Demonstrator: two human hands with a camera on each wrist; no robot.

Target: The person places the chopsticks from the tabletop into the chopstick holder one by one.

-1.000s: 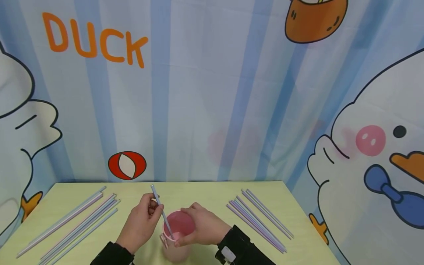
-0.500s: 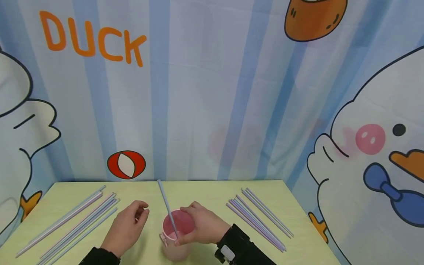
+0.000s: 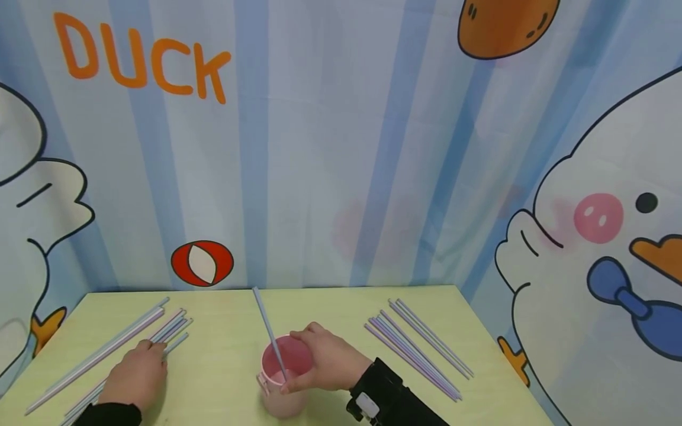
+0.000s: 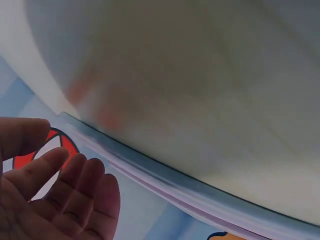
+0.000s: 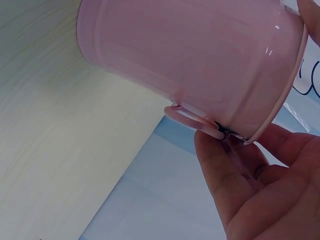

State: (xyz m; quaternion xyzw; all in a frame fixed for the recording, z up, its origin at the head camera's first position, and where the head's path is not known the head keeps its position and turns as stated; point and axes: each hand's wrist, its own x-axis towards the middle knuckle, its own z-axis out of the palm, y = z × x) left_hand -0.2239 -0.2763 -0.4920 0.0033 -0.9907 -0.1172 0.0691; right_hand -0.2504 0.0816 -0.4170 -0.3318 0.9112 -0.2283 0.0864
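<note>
My right hand [image 3: 330, 361] grips the rim of a small pink bucket [image 3: 285, 402], thumb in front, fingers at the back. In the right wrist view its fingers lie around the rim beside a small side handle [image 5: 192, 120]. One pale blue straw-like stick [image 3: 266, 322] leans in the bucket, its upper end far above the rim. At the left, my left hand [image 3: 135, 376] reaches over a bundle of pastel sticks [image 3: 173, 328], fingertips right at them. The left wrist view shows that hand [image 4: 65, 195] with fingers loosely bent, apart from the thumb, nothing between them.
Further left lies another group of long sticks [image 3: 101, 355]. On the right side of the pale yellow table [image 3: 224, 313] several lilac and blue sticks [image 3: 412, 352] lie slanted. A blue-striped curtain [image 3: 314, 148] with cartoon ducks hangs behind the table.
My left hand has let go of the stick, which now leans in the bucket, and has moved left and down to the stick bundle. My right hand keeps its grip on the bucket.
</note>
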